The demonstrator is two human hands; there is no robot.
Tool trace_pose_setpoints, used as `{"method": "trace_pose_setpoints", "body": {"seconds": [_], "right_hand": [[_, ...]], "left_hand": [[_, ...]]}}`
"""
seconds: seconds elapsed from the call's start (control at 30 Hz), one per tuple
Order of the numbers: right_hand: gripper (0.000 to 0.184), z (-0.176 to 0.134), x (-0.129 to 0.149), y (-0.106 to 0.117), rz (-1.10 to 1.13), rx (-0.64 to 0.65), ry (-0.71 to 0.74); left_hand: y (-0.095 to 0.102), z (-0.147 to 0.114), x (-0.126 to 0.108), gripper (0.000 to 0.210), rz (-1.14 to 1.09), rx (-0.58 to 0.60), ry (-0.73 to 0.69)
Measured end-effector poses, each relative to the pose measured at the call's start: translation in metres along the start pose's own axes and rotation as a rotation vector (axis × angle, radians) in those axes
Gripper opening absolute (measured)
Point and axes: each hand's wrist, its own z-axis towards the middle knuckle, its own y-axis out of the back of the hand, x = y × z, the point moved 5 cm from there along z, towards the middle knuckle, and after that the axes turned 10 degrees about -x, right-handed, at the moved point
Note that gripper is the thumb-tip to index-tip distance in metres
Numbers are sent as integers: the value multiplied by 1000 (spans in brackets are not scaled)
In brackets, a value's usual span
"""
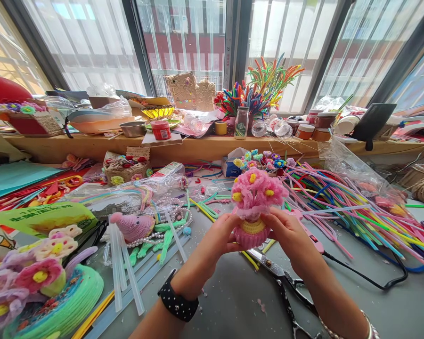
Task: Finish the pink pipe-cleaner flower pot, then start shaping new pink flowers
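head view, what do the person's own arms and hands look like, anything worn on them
The left hand and right hand are bare: no gloves, rings or sleeves show. The left wrist has a wide black band with small white dots. The right wrist has a thin, pale, beaded-looking bracelet, partly cut off by the picture's lower edge.

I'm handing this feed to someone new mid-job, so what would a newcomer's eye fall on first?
Probably the fluffy pink bouquet in its small pink-and-yellow pot, held between the left hand and right hand near the middle of the view. Next might come the heap of colourful fuzzy stems spread across the right side, then the large fuzzy flowers beside a mint-green piece at lower left.
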Motion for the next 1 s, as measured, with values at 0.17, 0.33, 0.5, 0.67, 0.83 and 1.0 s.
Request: {"method": "trace_pose_setpoints", "body": {"seconds": [0.17, 0.33, 0.5, 0.67, 0.83, 1.0], "right_hand": [[37, 0, 0, 1, -3, -6, -2], [37, 1, 1, 2, 16, 0, 2], [36, 2, -1, 1, 26, 4, -9], [35, 2, -2, 0, 54, 1, -33], [28, 2, -7, -1, 56, -3, -74], [25, 3, -10, 1, 53, -57, -92]], "left_hand": [[2, 3, 4, 52, -60, 14, -3], [2, 4, 4, 51, -82, 19, 6], [1, 0, 0, 44, -68, 4, -13], [3, 3, 3, 50, -71, 5, -5], [4, 7, 5, 56, -60, -2, -13], [3, 8, 5, 61, -52, -10, -10]]}}
